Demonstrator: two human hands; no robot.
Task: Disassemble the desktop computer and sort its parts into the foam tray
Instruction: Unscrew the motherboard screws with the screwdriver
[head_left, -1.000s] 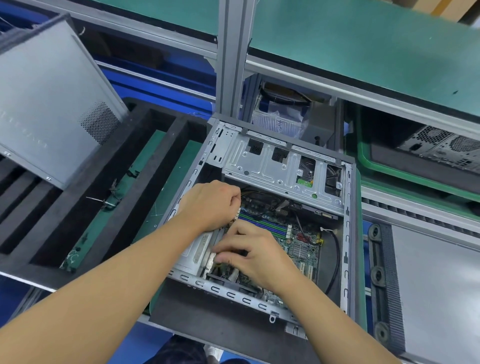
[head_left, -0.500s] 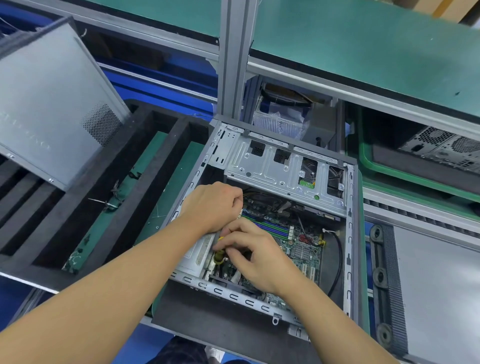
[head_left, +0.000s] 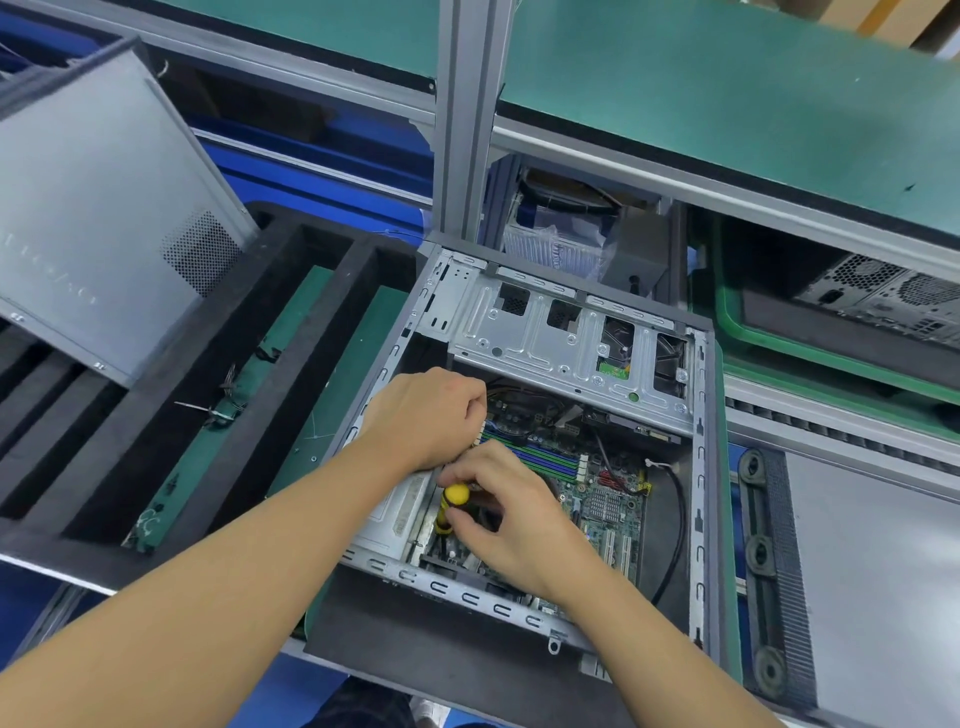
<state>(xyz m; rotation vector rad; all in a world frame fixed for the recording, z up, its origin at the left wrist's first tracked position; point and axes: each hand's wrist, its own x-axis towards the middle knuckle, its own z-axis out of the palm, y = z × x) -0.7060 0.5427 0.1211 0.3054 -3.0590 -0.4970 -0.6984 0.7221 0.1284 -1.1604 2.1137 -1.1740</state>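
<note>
Desktop computer (head_left: 545, 343) lies open on its side at the centre of the frame, its motherboard (head_left: 608, 499) exposed. The right hand (head_left: 514, 525) now pinches a yellow-handled screwdriver (head_left: 456, 496), upright over the board's lower left. A second ago no handle showed, so a board screw is probably being undone. The left hand (head_left: 431, 415) is curled just above; I cannot tell whether it grips anything. Left of the case sits the foam tray (head_left: 322, 332).

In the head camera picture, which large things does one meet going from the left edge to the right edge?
Grey perforated metal side panel → black foam tray → open grey computer case, inside it left hand then right hand gripping a yellow-handled screwdriver → flat grey panel with black ribbed edge.
</note>
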